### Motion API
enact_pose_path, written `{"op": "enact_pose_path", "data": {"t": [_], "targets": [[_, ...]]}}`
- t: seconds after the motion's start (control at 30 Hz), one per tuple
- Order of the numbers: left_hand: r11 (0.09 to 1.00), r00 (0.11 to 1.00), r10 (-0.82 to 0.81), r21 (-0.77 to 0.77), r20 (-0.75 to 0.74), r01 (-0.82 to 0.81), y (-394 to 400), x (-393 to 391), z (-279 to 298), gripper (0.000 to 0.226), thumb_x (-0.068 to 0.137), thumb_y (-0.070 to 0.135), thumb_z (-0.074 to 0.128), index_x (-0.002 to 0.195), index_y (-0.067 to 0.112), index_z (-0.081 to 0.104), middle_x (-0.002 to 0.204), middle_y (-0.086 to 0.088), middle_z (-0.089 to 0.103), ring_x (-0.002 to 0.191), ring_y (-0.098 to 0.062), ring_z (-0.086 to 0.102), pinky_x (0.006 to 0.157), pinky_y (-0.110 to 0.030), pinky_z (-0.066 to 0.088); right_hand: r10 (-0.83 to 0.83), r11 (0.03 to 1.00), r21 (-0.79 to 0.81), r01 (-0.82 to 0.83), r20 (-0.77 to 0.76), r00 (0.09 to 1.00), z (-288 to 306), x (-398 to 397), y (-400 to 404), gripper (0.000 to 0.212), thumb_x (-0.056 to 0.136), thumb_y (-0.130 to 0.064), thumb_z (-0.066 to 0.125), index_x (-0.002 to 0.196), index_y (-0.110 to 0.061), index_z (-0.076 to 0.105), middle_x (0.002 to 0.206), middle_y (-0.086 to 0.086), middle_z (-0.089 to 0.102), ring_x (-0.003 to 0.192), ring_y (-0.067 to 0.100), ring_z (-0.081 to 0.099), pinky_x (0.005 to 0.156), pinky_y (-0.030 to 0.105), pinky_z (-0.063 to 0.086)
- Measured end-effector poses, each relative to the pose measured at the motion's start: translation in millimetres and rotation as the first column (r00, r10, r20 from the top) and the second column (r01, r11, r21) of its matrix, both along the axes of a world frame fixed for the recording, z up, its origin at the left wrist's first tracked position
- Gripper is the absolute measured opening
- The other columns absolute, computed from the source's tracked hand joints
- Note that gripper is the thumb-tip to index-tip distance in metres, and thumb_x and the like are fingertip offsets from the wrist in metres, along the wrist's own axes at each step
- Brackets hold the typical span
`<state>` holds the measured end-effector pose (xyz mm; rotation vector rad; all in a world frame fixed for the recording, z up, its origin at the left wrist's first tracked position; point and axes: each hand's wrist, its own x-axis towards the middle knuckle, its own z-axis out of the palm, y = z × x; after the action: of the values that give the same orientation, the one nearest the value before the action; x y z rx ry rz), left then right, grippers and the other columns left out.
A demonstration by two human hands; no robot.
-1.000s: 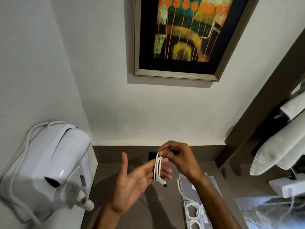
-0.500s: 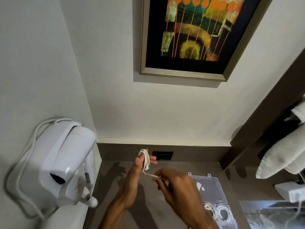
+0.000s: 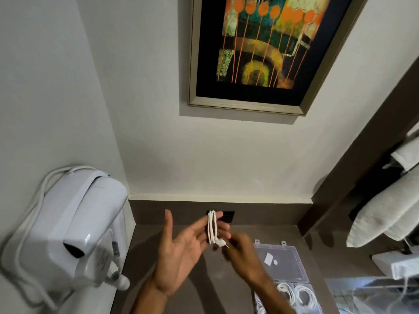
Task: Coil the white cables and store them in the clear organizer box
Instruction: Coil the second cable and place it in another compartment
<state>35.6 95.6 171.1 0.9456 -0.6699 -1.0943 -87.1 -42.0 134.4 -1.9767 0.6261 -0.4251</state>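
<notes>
A white cable (image 3: pixel 212 227) is wound in several loops around the fingers of my left hand (image 3: pixel 181 252), which is held palm up with the thumb apart. The cable's plug end sticks out below the loops, and my right hand (image 3: pixel 240 250), blurred by motion, pinches it from the right. The clear organizer box (image 3: pixel 301 281) lies open on the brown counter at the lower right. Its lid (image 3: pixel 281 261) is folded back, and coiled white cables (image 3: pixel 297 293) lie in its compartments.
A white wall-mounted hair dryer (image 3: pixel 68 234) with its cord hangs at the left. A framed painting (image 3: pixel 256 48) is on the wall above. A black socket plate (image 3: pixel 226 216) sits behind my fingers. Rolled white towels (image 3: pixel 383 211) are at the right.
My left hand has turned palm up with the coil around its fingers. My right hand has come up from pulling the loose end and now holds the plug beside the coil.
</notes>
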Motion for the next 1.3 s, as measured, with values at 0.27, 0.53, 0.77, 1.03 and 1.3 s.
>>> {"op": "enact_pose_path", "data": {"t": [0.27, 0.53, 0.77, 1.03, 1.3], "targets": [[0.966, 0.975, 0.125, 0.202, 0.185, -0.162, -13, -7, 8, 0.142, 0.033, 0.106, 0.048, 0.139, 0.011, 0.051, 0.136, -0.024, 0.063, 0.120, -0.033, 0.060, 0.100, -0.021, 0.055, 0.044, 0.807, -0.545, -0.229, -0.330, 0.943, 14, -8, 44, 0.028, 0.106, -0.045, 0.045, 0.133, -0.037, 0.047, 0.109, -0.008, 0.076, 0.098, 0.017, 0.073, 0.083, 0.039, 0.061], [0.935, 0.925, 0.058, 0.304, 0.375, -0.182, -23, -25, -8, 0.050, 0.105, 0.058, 0.016, 0.121, 0.047, 0.062, 0.126, 0.025, 0.070, 0.126, 0.009, 0.058, 0.100, 0.000, 0.042, 0.004, 0.467, -0.841, -0.274, -0.307, 0.952, 69, -19, 22, 0.026, 0.088, -0.027, 0.080, 0.110, -0.033, 0.068, 0.101, -0.009, 0.076, 0.092, 0.018, 0.069, 0.077, 0.036, 0.055], [0.990, 0.987, -0.072, 0.127, 0.144, 0.054, -21, -23, -4, 0.071, 0.085, 0.071, 0.060, 0.106, 0.005, 0.076, 0.095, -0.018, 0.076, 0.082, -0.024, 0.071, 0.080, -0.030, 0.058, 0.331, 0.764, -0.576, -0.289, -0.034, 0.943, 97, -16, -35, 0.010, 0.093, -0.015, 0.080, 0.100, -0.021, 0.077, 0.100, -0.004, 0.070, 0.096, 0.014, 0.068, 0.079, 0.032, 0.057], [0.997, 0.997, -0.074, -0.020, 0.035, 0.075, -6, -25, 8, 0.034, 0.099, 0.016, 0.055, 0.120, -0.006, 0.069, 0.087, -0.006, 0.061, 0.070, -0.014, 0.055, 0.077, -0.024, 0.049, 0.194, 0.946, 0.202, -0.253, 0.272, 0.943, 40, -14, -33, 0.024, 0.097, 0.003, 0.066, 0.110, -0.012, 0.081, 0.103, 0.003, 0.081, 0.098, 0.022, 0.077, 0.088, 0.033, 0.059], [0.951, 0.979, 0.204, 0.236, 0.000, -0.199, -14, -31, -9, 0.039, 0.105, 0.001, 0.044, 0.095, 0.010, 0.081, 0.067, 0.002, 0.058, 0.058, -0.008, 0.043, 0.070, -0.025, 0.047, -0.008, 0.813, 0.560, -0.158, 0.282, 0.959, 16, -37, -7, 0.029, 0.104, -0.028, 0.063, 0.128, -0.016, 0.074, 0.125, 0.012, 0.078, 0.120, 0.031, 0.072, 0.100, 0.035, 0.061]]}}
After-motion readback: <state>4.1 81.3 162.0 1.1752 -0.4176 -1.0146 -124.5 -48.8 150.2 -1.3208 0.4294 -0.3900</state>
